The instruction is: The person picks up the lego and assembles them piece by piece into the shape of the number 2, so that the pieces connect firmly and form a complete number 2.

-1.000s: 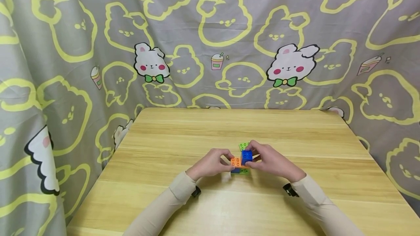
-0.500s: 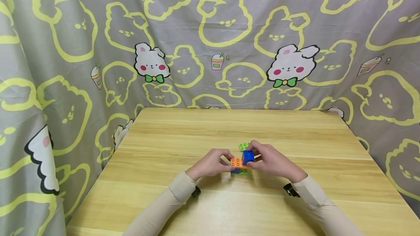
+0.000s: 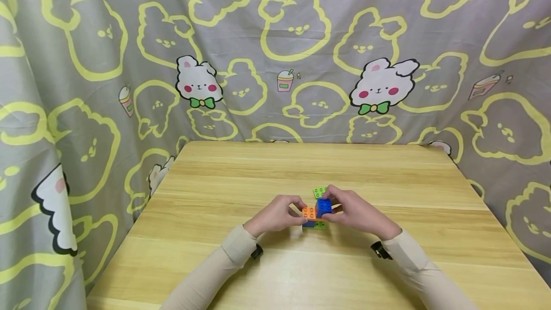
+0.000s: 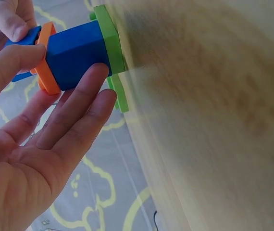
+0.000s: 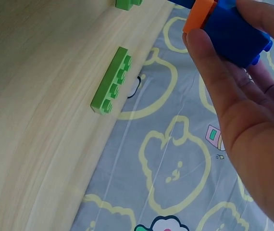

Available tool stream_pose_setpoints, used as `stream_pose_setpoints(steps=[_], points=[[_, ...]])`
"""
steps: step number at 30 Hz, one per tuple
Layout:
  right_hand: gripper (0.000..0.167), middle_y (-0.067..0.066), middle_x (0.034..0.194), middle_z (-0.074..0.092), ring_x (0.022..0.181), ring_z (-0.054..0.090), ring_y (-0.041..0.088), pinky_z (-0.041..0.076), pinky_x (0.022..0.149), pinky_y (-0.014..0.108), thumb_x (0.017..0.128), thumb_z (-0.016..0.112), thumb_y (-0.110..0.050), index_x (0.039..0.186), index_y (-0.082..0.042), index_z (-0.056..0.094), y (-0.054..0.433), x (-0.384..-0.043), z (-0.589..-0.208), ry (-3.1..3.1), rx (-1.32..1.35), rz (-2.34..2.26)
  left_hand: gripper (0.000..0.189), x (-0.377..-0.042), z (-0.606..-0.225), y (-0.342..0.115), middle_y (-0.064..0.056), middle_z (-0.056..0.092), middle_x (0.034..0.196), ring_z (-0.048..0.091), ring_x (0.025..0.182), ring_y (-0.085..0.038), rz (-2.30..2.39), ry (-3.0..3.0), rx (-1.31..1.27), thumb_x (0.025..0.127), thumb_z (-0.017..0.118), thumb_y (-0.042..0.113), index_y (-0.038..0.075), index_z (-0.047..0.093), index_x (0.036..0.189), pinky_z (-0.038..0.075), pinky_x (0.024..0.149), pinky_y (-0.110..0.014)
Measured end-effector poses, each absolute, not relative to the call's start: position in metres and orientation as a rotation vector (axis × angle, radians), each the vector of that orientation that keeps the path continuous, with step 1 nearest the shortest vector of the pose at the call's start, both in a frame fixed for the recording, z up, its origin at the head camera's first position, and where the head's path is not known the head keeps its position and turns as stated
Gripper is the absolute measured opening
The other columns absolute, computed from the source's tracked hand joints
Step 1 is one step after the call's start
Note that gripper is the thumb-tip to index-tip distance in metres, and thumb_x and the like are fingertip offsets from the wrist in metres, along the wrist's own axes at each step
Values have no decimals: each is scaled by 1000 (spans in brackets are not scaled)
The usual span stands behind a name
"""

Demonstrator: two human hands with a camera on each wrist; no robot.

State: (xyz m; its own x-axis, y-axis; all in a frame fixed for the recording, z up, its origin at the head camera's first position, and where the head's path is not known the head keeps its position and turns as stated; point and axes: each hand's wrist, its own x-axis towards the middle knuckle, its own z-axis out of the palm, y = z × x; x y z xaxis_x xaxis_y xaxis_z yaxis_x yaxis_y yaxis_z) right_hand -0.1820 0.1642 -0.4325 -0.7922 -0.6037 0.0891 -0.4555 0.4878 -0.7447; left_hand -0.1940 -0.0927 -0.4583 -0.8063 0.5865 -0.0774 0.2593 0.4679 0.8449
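Compared with the head view half a second earlier, the upper blue block [image 3: 324, 208] and the right hand [image 3: 359, 212] lie slightly nearer the worktop's left edge; the left hand [image 3: 277, 215] keeps its place. Right fingers pinch the upper blue block, its studs facing up, over the right-hand part of the orange piece [image 3: 308, 213]; whether the two are fully pressed together cannot be told. Left thumb and index finger hold the orange piece at opposite sides, while the other left fingers extend alongside the lower blue block [image 4: 77, 55]; whether they touch it is unclear. From bottom to top, the stack comprises a green base plate [image 4: 109, 41], the lower blue block, the orange piece and the upper blue block. It stands on the worktop [image 3: 275, 276] about midway between the left and right edges, well apart from the far edge. A separate green plate [image 5: 110, 82], studs up, lies nearer the far edge, just beyond the stack. Both forearms wear beige sleeves [image 3: 215, 274], with a dark device [image 3: 381, 249] at each wrist. Beyond the worktop hangs a grey curtain [image 3: 241, 18] patterned with yellow outlines and white rabbit-like heads.
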Motion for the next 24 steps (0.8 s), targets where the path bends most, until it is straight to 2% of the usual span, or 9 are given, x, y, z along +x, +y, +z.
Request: stream_pose_setpoints(steps=[13,19,24], points=[[32,-3,111,71,105,70,19,60,85,31,94,76,-17,122,-20,60,165,-184,-435,2567,-948,-1177,20,-193,-457,-93,1,68,108,75,91,-12,1268,2365,732,92,78,16,13,71,111,59,74,-24],[31,-1,110,70,105,71,23,60,83,29,92,77,-13,116,-20,59,165,-184,-434,2560,-947,-1200,21,-194,-457,-92,1,68,108,75,91,-12,1259,2368,720,92,78,17,13,71,111,59,75,-24],[30,-1,110,71,104,72,24,61,85,35,92,78,-13,115,-20,59,165,-185,-435,2573,-948,-1192,21,-193,-457,-92,1,68,107,75,91,-12,1255,2372,715,92,78,16,13,71,111,59,74,-24]])
